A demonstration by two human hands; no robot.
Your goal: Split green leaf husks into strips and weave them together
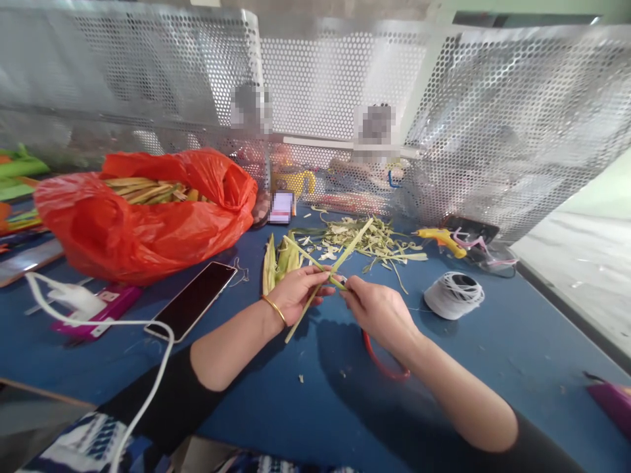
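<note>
Crossed green leaf strips [351, 247] are held above the middle of the blue table. My left hand [299, 293], with a gold bangle at the wrist, pinches them near the crossing. From the right, the fingers of my right hand [374, 305] are closed on the short end of a strip. Below my right hand a red loop [382, 362] shows, partly hidden by it. Broader leaf pieces [286, 256] lie just behind my left hand. Farther back is a pile of leaf scraps [367, 235].
A red plastic bag [148, 233] of strips, a dark phone [194, 299], a purple power strip [101, 312] and a white cable lie left. White string [453, 295] and a yellow glue gun [442, 240] are right. People sit behind a perforated metal screen [340, 79].
</note>
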